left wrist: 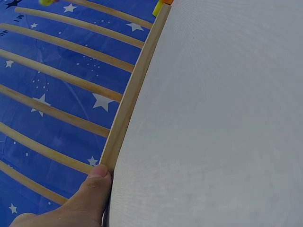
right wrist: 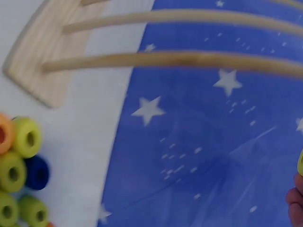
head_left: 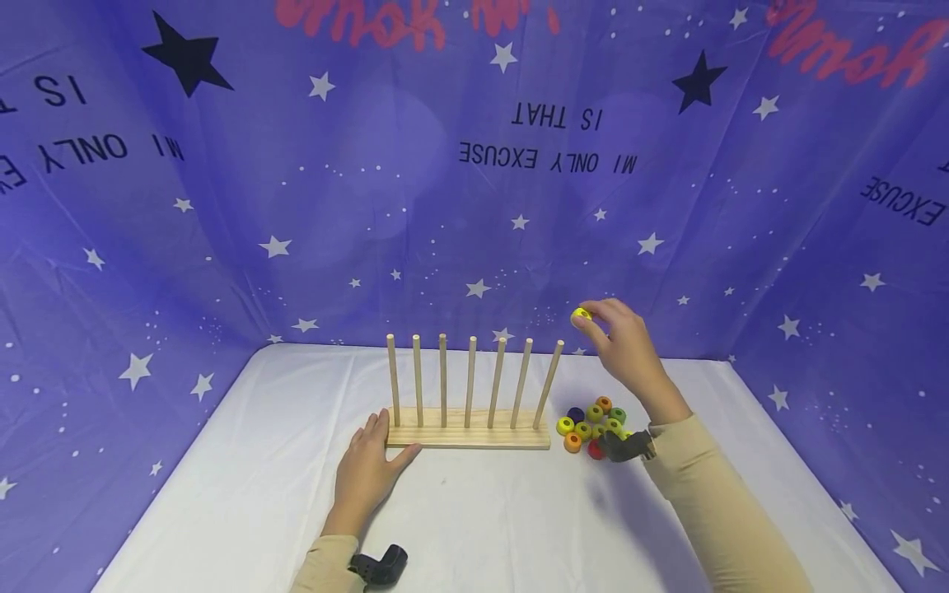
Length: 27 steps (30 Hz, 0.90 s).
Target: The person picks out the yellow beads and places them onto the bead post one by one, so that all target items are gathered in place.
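A wooden peg rack (head_left: 474, 436) with a row of several upright bare pegs stands on the white table. My left hand (head_left: 366, 469) grips the left end of its base, thumb along the front edge and fingers at the back; the left wrist view shows the thumb (left wrist: 92, 189) on that edge. Raised above table height, my right hand (head_left: 623, 342) pinches a yellow bead (head_left: 582, 316) between thumb and fingertips. This bead is up and to the right of the rightmost peg's tip (head_left: 560, 343). Only a sliver of it shows in the right wrist view.
Right of the rack lies a cluster of loose beads with holes, among them a dark blue bead (head_left: 575, 415), an orange bead (head_left: 572, 443) and a red bead (head_left: 596, 450). A purple star-printed cloth (head_left: 445, 206) hangs behind and at both sides of the table.
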Motion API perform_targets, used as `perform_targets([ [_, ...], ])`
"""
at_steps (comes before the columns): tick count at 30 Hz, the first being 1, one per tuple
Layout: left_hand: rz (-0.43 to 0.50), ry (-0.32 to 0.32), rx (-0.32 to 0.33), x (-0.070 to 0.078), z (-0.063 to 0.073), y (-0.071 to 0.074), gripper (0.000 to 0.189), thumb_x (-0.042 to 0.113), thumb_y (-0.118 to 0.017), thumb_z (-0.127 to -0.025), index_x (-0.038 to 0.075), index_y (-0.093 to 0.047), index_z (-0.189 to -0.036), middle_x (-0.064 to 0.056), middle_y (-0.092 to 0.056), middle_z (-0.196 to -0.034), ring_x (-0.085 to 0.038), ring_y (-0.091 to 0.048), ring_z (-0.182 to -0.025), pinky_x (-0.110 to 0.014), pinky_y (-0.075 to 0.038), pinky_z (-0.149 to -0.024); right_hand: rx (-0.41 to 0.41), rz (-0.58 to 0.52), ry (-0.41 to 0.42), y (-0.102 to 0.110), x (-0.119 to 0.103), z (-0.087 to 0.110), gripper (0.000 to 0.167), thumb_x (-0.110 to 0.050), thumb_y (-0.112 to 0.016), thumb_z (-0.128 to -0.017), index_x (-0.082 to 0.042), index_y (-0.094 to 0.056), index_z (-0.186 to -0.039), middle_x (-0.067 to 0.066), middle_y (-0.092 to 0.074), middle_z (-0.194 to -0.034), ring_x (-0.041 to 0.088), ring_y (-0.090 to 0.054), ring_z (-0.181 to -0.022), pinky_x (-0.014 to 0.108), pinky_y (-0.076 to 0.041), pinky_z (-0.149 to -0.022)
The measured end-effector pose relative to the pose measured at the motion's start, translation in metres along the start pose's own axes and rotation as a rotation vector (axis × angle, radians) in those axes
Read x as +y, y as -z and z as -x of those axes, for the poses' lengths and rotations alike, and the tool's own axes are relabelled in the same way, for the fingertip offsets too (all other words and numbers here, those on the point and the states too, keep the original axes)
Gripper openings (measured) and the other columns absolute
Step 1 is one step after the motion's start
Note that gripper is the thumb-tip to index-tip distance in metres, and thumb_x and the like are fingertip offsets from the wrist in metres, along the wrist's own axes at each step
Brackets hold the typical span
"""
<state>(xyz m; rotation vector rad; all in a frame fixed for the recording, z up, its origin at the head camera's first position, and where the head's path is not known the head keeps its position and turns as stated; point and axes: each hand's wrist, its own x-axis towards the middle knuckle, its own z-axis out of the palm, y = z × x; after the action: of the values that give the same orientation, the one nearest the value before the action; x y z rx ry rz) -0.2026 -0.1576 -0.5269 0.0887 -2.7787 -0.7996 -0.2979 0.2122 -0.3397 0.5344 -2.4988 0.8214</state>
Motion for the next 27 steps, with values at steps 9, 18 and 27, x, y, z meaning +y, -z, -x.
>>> perform_targets([
  [9,0.002,0.01,-0.008,-0.001,0.0,0.0,0.092,0.057,-0.068,-0.086,-0.001,-0.037,-0.151,-0.029,-0.041,-0.152,-0.055,-0.041,-0.136,-0.064,-0.037,-0.11,-0.015,-0.033,0.08,0.0,-0.049,-0.012,0.037,-0.032,-0.062,-0.098,-0.005,-0.066,-0.124,0.012,-0.066,-0.12,0.033,-0.059,-0.117,0.055,-0.044,-0.104],
  [18,0.004,0.016,-0.015,0.0,0.001,0.002,0.091,0.056,-0.069,-0.087,-0.001,-0.037,-0.151,-0.029,-0.04,-0.152,-0.055,-0.04,-0.136,-0.064,-0.038,-0.11,-0.034,-0.083,0.197,-0.019,-0.094,-0.025,0.033,-0.029,-0.063,-0.098,-0.004,-0.068,-0.119,0.01,-0.068,-0.112,0.028,-0.061,-0.109,0.045,-0.051,-0.098],
  [27,0.006,0.026,-0.018,0.002,0.002,0.003,0.09,0.055,-0.069,-0.087,0.0,-0.038,-0.151,-0.028,-0.04,-0.152,-0.054,-0.041,-0.136,-0.065,-0.038,-0.11,-0.133,-0.105,0.269,-0.055,-0.136,-0.032,0.035,-0.034,-0.06,-0.099,-0.008,-0.067,-0.122,0.005,-0.068,-0.117,0.023,-0.06,-0.114,0.04,-0.051,-0.101],
])
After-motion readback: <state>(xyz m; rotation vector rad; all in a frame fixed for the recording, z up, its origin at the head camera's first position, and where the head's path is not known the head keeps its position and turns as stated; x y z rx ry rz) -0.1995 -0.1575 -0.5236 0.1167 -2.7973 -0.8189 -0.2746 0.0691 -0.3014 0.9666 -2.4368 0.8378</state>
